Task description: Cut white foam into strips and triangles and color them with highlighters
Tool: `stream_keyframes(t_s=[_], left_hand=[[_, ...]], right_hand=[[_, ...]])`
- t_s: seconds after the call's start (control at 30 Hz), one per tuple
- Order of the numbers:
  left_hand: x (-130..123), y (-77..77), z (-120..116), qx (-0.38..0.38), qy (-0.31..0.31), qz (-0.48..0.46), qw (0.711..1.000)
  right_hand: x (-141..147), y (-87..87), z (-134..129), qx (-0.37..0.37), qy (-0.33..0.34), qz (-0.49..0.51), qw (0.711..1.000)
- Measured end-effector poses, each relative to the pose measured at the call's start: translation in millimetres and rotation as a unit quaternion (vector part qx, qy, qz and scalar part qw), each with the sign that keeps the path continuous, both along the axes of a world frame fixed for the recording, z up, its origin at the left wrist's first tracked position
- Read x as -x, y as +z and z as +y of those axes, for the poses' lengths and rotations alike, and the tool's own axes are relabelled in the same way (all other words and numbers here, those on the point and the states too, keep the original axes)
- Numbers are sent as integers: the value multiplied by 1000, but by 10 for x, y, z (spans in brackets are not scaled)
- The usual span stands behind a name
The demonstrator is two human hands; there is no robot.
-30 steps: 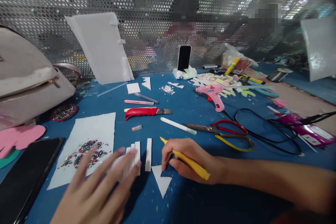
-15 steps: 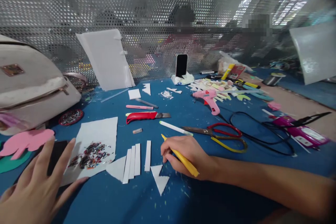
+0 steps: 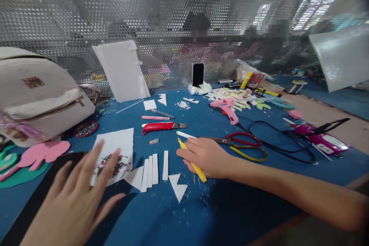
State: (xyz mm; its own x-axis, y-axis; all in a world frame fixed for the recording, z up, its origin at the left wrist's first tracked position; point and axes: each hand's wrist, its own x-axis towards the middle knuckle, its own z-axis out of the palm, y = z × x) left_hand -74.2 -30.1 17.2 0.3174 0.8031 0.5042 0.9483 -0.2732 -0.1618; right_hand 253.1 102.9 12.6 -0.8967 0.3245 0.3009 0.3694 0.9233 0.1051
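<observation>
My right hand [image 3: 203, 155] is closed around a yellow pen [image 3: 199, 172], palm down and low over the blue table, partly covering a white-bodied pen [image 3: 186, 134]. My left hand [image 3: 77, 188] is held open with spread fingers, above a dark flat object [image 3: 29, 207] and the near corner of a white paper sheet [image 3: 115, 136]. Dark glittery bits [image 3: 115, 167] lie on that sheet. Between the hands are several narrow white strips [image 3: 150, 171], a lone strip [image 3: 165, 165], and a notched white piece [image 3: 178, 188].
A red utility knife [image 3: 158, 127], scissors [image 3: 245, 142] and a pink glue gun [image 3: 226, 108] lie beyond the hands. Black cable [image 3: 276, 155] loops at right. A pale backpack [image 3: 43, 92] stands left; a phone [image 3: 198, 75] stands upright at the back.
My left hand has lifted and moved right, toward the paper with glittery bits. My right hand has turned more palm down over the yellow pen. The view has shifted slightly.
</observation>
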Motion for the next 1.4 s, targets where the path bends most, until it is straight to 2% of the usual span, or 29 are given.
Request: stream_keyframes(t_s=[0.07, 0.13, 0.23, 0.33, 0.43, 0.47, 0.53, 0.6, 0.67, 0.8, 0.93, 1.07, 1.2, 1.4], left_hand=[[-218, 3, 11, -3, -81, 59, 995], [-461, -12, 9, -8, -142, 72, 987], [-770, -60, -3, 30, -229, 91, 969], [-941, -108, -4, 66, -295, 100, 948], [-1004, -136, 8, 85, -330, 92, 936], [-1011, -146, 11, 86, -335, 91, 934], [-1017, -168, 13, 88, -340, 88, 932], [-1014, -192, 9, 93, -341, 83, 932], [-1005, -207, 4, 96, -340, 75, 932], [-985, -185, 7, 94, -354, 56, 929], [-966, -147, 13, 83, -368, 37, 925], [-946, -151, 8, 79, -377, 25, 923], [-932, -164, 12, 87, -379, 15, 921], [-924, -151, 18, 93, -376, 9, 922]], right_hand=[[18, 26, 19, -19, -10, -66, 998], [41, 62, 21, -1, -41, -106, 994], [66, 132, 17, 38, -75, -124, 989], [83, 220, 25, 56, -84, -127, 987], [147, 346, 14, 70, -84, -116, 987], [192, 397, -4, 82, -75, -104, 988], [328, 498, -68, 188, 3, -39, 981], [532, 575, -162, 299, 73, -12, 951], [808, 608, -255, 354, 99, -12, 930], [1543, 550, -294, 392, 136, 7, 910], [2376, 409, -108, 414, 110, 30, 903], [3034, 208, 5, 383, 52, 43, 921], [3330, 37, -124, 353, 49, 14, 934], [3378, -14, -290, 313, 41, 36, 948]])
